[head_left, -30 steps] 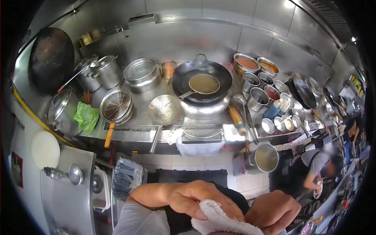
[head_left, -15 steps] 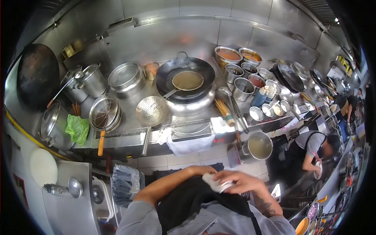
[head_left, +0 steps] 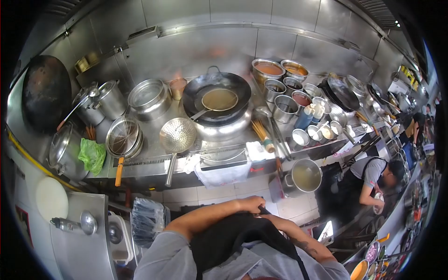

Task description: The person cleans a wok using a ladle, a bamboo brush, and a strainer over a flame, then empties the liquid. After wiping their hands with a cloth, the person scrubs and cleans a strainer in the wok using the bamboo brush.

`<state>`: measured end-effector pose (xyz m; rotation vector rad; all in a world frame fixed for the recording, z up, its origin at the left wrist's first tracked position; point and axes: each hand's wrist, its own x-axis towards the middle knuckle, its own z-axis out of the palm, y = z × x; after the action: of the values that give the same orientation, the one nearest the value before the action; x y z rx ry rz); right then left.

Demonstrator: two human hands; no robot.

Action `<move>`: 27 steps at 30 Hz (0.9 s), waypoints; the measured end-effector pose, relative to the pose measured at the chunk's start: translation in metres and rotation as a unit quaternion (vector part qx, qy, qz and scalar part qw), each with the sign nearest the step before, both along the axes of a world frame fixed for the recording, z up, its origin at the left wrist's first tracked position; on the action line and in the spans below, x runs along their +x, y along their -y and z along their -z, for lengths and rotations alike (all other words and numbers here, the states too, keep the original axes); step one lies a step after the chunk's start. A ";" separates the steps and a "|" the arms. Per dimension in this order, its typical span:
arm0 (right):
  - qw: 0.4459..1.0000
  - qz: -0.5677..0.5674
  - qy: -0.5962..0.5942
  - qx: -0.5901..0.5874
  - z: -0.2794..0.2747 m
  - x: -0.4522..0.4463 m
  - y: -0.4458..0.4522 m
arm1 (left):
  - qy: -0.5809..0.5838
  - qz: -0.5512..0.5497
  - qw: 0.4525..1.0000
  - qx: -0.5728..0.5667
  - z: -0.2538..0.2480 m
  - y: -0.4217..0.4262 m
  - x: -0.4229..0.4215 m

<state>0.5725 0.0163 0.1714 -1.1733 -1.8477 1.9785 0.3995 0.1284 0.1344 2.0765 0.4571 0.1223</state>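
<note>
One fist in view: left hand (head_left: 252,204), fingers curled closed on what looks like the edge of the black apron (head_left: 219,240) across the lap; right hand hidden beyond the cloth, its fingers and hold impossible to tell. Apron handling seems midway, cloth not yet released; wok (head_left: 192,103) and strainer (head_left: 220,99) stand untouched on the stove.
</note>
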 end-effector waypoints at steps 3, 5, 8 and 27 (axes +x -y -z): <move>0.980 -0.095 0.147 0.098 0.027 0.001 -0.012 | 0.073 -0.014 0.997 0.034 -0.012 0.011 0.014; 0.989 -0.055 0.111 0.080 0.018 0.002 -0.012 | 0.069 -0.005 0.997 0.047 -0.027 0.010 0.016; 0.998 -0.005 0.030 0.062 -0.020 -0.003 -0.006 | 0.054 -0.018 0.997 0.056 -0.041 0.008 0.011; 0.998 0.059 0.035 -0.008 -0.014 0.011 -0.014 | 0.064 -0.057 0.968 -0.237 -0.061 0.001 -0.007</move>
<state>0.5834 0.0302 0.1854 -1.3387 -1.7536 1.9149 0.3921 0.1272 0.1952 1.5628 0.4743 0.1930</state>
